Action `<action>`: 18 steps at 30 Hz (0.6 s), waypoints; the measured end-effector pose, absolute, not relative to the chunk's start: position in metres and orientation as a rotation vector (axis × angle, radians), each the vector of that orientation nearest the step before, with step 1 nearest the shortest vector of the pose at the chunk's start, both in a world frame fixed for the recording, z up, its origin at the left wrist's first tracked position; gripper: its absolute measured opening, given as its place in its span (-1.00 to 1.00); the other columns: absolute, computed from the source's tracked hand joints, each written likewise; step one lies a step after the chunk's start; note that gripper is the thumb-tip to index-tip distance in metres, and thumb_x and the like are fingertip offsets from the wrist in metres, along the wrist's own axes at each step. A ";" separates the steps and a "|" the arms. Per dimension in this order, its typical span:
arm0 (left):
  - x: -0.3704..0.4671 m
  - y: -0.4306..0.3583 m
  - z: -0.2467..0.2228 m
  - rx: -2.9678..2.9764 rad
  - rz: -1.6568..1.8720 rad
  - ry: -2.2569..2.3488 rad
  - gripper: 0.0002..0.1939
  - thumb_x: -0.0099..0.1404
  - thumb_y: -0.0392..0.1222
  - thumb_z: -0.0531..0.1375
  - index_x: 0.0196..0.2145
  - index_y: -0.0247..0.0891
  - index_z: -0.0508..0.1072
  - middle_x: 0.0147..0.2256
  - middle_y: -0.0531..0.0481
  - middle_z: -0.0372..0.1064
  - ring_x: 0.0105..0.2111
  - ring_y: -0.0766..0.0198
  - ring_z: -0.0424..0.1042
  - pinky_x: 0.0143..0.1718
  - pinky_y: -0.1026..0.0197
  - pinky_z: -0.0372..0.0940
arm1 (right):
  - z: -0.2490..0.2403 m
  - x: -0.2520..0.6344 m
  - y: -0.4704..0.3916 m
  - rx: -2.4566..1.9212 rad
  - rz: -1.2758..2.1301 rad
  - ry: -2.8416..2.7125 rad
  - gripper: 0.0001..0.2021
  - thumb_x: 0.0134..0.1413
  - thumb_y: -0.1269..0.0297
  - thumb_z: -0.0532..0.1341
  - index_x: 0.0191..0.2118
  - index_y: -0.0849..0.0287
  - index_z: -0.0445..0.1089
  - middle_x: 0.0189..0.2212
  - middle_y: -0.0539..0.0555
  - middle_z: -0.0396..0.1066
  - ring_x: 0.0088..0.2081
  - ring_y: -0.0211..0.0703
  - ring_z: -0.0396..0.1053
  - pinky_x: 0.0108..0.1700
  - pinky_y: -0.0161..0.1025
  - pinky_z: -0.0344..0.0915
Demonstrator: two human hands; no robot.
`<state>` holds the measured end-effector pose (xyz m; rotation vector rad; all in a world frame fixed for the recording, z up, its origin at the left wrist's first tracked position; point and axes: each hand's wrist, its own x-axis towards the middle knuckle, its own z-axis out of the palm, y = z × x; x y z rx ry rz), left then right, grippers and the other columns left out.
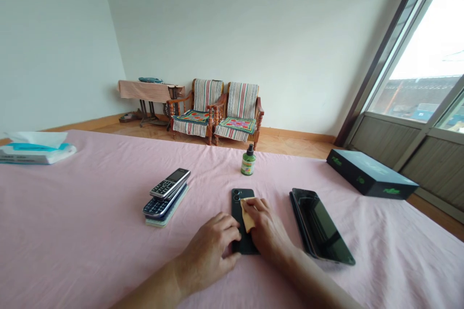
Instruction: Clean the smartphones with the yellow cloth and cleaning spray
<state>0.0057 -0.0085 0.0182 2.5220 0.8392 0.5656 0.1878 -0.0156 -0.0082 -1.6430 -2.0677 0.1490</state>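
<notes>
A dark smartphone (237,213) lies back up on the pink cloth, its camera lenses at the far left corner. My right hand (266,227) presses a small yellow cloth (248,219) against the phone's back, fingers closed on it. At the phone's left edge, my left hand (213,246) rests with curled fingers that are apart, touching the side. Beyond the phone stands a green spray bottle (248,163) with a black cap. To the left is a stack of keypad phones (169,184); to the right, a dark tablet (322,227) lies on another dark device.
The pink cloth (108,193) covers the surface. A tissue pack (39,153) sits at the far left, and a black box (369,174) at the right. Farther off are two wooden chairs (237,124), a cloth-covered table (145,91) and a window at right.
</notes>
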 end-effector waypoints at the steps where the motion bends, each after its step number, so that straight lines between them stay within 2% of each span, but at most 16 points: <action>1: 0.006 -0.009 0.018 2.520 0.569 0.847 -0.75 0.03 -0.42 0.30 -0.30 -0.21 0.46 -0.16 0.00 0.37 -0.11 0.14 0.30 -0.06 0.14 0.22 | -0.010 0.188 -0.025 -1.616 0.168 -2.077 -0.28 -0.33 0.66 0.04 0.08 0.12 0.30 -0.03 0.07 0.32 -0.04 -0.07 0.21 0.02 -0.21 0.22; 6: 0.008 -0.010 0.018 2.492 0.595 0.865 -0.76 0.01 -0.44 0.27 -0.34 -0.20 0.44 -0.19 0.01 0.37 -0.11 0.14 0.30 -0.07 0.16 0.22 | -0.013 0.189 -0.038 -1.568 0.182 -2.087 -0.34 -0.31 0.67 0.04 0.02 0.11 0.34 -0.07 0.06 0.33 -0.08 -0.07 0.23 -0.02 -0.21 0.25; 12: 0.006 -0.006 0.016 2.468 0.617 0.856 -0.74 0.02 -0.39 0.32 -0.30 -0.22 0.46 -0.16 -0.02 0.37 -0.09 0.14 0.31 -0.05 0.15 0.22 | -0.002 0.185 0.009 -1.660 0.119 -2.033 -0.45 -0.22 0.61 0.08 -0.01 0.19 0.38 -0.10 0.13 0.35 -0.05 -0.05 0.22 0.01 -0.19 0.20; 18: 0.004 -0.006 0.016 2.463 0.608 0.867 -0.74 0.01 -0.36 0.35 -0.30 -0.23 0.48 -0.16 -0.04 0.38 -0.08 0.12 0.31 -0.04 0.14 0.22 | -0.001 0.184 0.027 -1.697 0.134 -2.003 -0.41 -0.15 0.61 0.06 0.09 0.18 0.31 -0.03 0.13 0.34 0.00 -0.06 0.19 0.04 -0.19 0.15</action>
